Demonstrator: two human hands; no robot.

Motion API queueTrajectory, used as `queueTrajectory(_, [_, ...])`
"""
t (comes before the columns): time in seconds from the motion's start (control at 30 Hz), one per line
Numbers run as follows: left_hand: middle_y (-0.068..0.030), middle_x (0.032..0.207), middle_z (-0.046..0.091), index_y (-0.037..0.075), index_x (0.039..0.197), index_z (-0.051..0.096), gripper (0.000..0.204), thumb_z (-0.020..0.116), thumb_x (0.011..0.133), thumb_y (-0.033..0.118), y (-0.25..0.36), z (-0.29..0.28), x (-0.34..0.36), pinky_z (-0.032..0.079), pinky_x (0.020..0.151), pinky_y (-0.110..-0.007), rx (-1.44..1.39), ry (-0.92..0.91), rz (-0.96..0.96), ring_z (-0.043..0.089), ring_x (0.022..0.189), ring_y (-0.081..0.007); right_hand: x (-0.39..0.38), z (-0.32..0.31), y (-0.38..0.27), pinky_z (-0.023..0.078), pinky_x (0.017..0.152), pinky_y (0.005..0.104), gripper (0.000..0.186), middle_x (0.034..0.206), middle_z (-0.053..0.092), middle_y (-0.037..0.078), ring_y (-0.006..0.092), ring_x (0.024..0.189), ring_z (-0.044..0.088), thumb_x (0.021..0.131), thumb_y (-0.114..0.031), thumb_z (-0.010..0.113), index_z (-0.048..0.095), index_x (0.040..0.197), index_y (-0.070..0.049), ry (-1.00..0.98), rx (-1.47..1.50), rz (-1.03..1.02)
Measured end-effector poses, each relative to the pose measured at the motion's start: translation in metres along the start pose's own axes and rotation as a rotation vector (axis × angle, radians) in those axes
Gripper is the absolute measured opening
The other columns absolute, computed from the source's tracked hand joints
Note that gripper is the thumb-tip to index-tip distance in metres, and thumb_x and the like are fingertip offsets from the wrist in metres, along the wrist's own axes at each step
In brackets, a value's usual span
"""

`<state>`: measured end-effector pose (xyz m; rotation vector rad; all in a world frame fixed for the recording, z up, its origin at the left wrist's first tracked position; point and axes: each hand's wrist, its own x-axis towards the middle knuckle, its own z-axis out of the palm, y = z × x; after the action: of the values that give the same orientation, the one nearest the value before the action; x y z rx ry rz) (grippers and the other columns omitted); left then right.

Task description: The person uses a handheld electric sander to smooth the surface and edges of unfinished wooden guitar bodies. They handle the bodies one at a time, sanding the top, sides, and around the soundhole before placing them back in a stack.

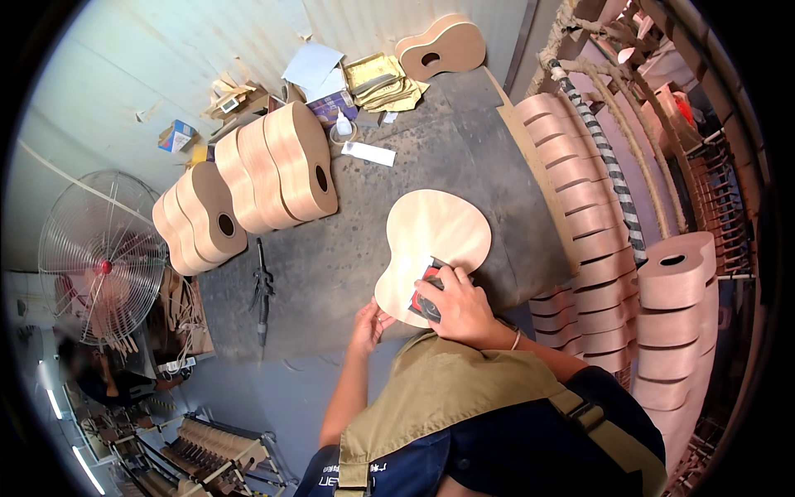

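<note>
The guitar piece (439, 228) sits at the table's (356, 248) near edge. My right hand (460, 308) grips a black-and-red block (426, 310) on its near end. My left hand (370, 328) touches its near-left rim; grip cannot be told. Nearside of the guitar piece, my shirt (497, 443) bears white lettering (352, 479).

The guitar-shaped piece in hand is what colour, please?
Pale beige guitar-shaped piece, best in head view.

Counter (360, 240): dark, mottled
Left edge: guitar bodies (281, 170), black tool (262, 286)
Near edge: pale body (435, 228) rests
Far edge: tan body (458, 48) stands
</note>
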<state>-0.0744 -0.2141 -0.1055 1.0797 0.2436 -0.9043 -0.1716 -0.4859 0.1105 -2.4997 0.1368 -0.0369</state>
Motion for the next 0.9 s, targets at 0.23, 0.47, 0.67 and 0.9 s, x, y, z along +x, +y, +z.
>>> queueTrajectory(0.23, [-0.0176, 0.140, 0.073, -0.003, 0.149, 0.058, 0.069, 0.071, 0.109, 0.051, 0.008, 0.017, -0.005, 0.057, 0.114, -0.045, 0.018, 0.063, 0.008, 0.073, 0.128, -0.0261, 0.045, -0.047, 0.087, 0.060, 0.088, 0.0490, 0.052, 0.115, 0.064, 0.015, 0.0395, 0.112, 0.067, 0.082, -0.021, 0.091, 0.068, 0.129, -0.017, 0.328, -0.110, 0.244])
queueTrajectory(0.47, [-0.0181, 0.134, 0.068, 0.002, 0.138, 0.053, 0.069, 0.097, 0.087, 0.018, 0.010, 0.092, -0.005, 0.054, 0.109, -0.040, 0.070, 0.351, 0.293, 0.066, 0.126, -0.0240, 0.008, -0.060, 0.226, 0.056, 0.099, 0.0484, 0.058, 0.121, 0.071, 0.018, 0.0405, 0.115, 0.069, 0.080, -0.019, 0.092, 0.066, 0.130, -0.012, 0.570, 0.066, 0.261])
queueTrajectory(0.67, [-0.0099, 0.113, 0.069, 0.005, 0.119, 0.057, 0.053, 0.096, 0.086, 0.019, 0.123, 0.125, -0.064, 0.056, 0.096, -0.037, 0.348, 0.532, 0.729, 0.066, 0.103, -0.0188, -0.068, -0.062, 0.201, 0.056, 0.103, 0.0450, 0.062, 0.125, 0.072, 0.015, 0.0347, 0.117, 0.070, 0.079, -0.017, 0.093, 0.066, 0.134, -0.007, 0.512, 0.160, 0.360])
queueTrajectory(0.9, [-0.0115, 0.124, 0.074, 0.001, 0.136, 0.063, 0.077, 0.103, 0.074, 0.026, 0.169, 0.162, -0.107, 0.058, 0.100, -0.038, 0.775, 0.499, 0.804, 0.071, 0.113, -0.0221, -0.033, -0.104, 0.064, 0.056, 0.101, 0.0393, 0.072, 0.117, 0.070, 0.012, 0.0273, 0.111, 0.070, 0.077, -0.009, 0.096, 0.062, 0.141, -0.006, 0.530, 0.377, 0.221])
